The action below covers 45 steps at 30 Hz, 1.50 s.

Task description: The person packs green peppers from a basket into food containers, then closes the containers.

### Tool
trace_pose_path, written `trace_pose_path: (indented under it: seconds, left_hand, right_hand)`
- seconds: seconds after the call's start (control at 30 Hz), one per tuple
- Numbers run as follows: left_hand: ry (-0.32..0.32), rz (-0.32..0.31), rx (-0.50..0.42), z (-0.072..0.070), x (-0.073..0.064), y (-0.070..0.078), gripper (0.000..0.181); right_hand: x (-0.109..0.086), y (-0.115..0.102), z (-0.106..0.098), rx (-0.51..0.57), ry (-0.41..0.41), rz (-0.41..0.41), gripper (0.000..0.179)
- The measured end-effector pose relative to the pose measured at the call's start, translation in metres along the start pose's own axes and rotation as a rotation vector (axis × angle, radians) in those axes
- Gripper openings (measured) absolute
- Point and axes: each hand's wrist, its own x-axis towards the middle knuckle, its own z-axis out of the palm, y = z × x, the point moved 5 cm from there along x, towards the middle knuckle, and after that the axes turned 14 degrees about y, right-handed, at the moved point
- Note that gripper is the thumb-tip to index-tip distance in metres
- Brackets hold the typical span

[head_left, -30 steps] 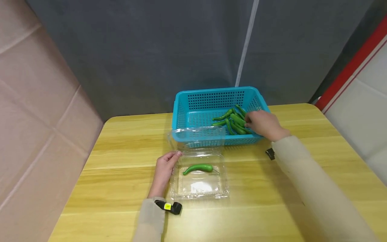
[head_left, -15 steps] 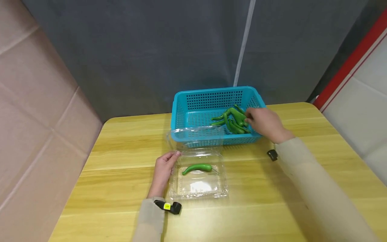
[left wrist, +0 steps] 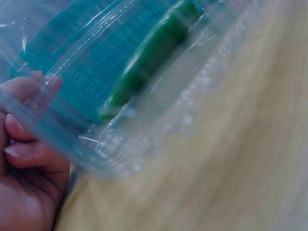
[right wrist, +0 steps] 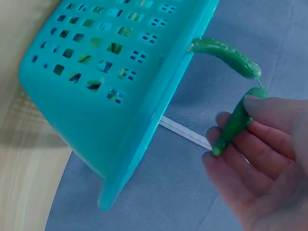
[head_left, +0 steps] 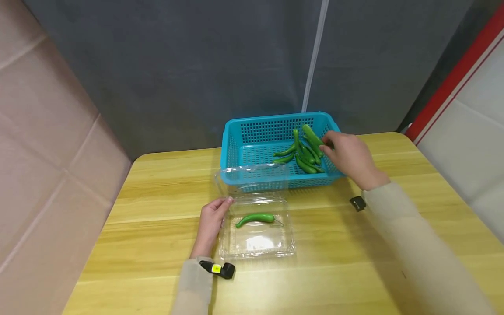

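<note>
Nearest on the pale wooden desk (head_left: 157, 210), the left hand (head_left: 209, 223) pinches an open, clear plastic clamshell box (head_left: 257, 254), apparently steadying it, one curved green pepper (head_left: 256, 218) inside. Beyond, at the turquoise perforated plastic basket (head_left: 275, 117), the right hand (head_left: 350, 156) grips another green pepper (right wrist: 234, 124), seemingly to part it from the piled peppers (head_left: 305, 165), which have shifted since the earlier frame.

I can read no text: the yellow label (head_left: 216, 268) on the black strap (head_left: 205, 264) at my left sleeve (head_left: 193, 284), near the clear container (head_left: 242, 249), seems to carry dark lettering too small to make out.
</note>
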Motion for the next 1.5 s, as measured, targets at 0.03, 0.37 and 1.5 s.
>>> trace_pose_path:
  seconds: [0.03, 0.37, 1.5]
  left_hand:
    - [-0.002, 0.0, 0.0, 0.0, 0.0, 0.0, 0.027]
    - [0.02, -0.013, 0.003, -0.001, 0.014, -0.025, 0.034]
    - [0.002, -0.016, -0.003, 0.001, 0.007, -0.01, 0.031]
  right_hand:
    - [0.0, 0.0, -0.001, 0.001, 0.01, 0.004, 0.016]
    - [-0.009, -0.007, -0.01, 0.044, 0.106, 0.018, 0.02]
    - [-0.056, -0.026, -0.001, 0.37, 0.367, 0.174, 0.022]
